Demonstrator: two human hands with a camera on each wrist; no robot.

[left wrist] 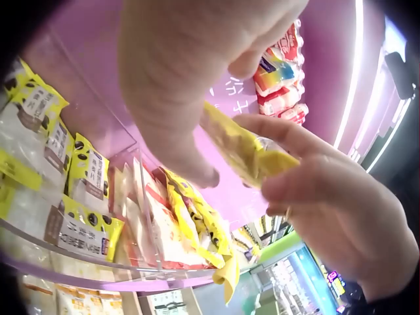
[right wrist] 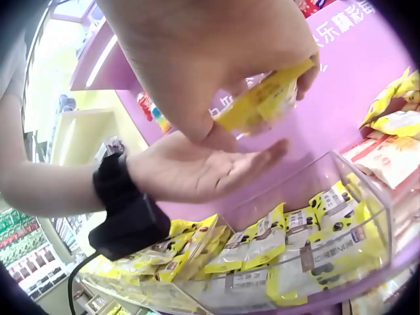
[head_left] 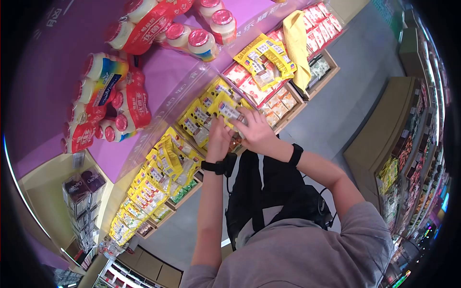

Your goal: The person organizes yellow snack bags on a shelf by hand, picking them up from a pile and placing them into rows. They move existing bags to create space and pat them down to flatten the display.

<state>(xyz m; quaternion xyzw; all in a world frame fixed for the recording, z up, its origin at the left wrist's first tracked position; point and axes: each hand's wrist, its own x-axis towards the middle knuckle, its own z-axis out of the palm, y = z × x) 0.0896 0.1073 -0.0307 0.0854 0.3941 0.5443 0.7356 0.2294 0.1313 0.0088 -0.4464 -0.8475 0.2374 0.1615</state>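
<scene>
My right hand (head_left: 257,132) pinches a yellow snack packet (head_left: 226,106) with a white label, held over the clear bin. In the right wrist view the packet (right wrist: 262,105) hangs between the thumb and fingers. Below it my left hand (right wrist: 203,170) lies palm up with its fingers stretched out. The left wrist view shows the packet (left wrist: 233,144) gripped by the right hand (left wrist: 341,197), while the left hand (left wrist: 177,79) is close beside it. Similar yellow-and-white packets (right wrist: 266,239) stand in the bin under both hands.
A clear bin wall (right wrist: 387,230) edges the packets. Red-and-white packets (head_left: 249,91) with yellow bags (head_left: 266,60) on top lie farther right. Shrink-wrapped bottles (head_left: 120,96) stand on the purple display. A yellow cloth-like piece (head_left: 297,48) drapes over the shelf edge. Shelves (head_left: 408,144) line the aisle's other side.
</scene>
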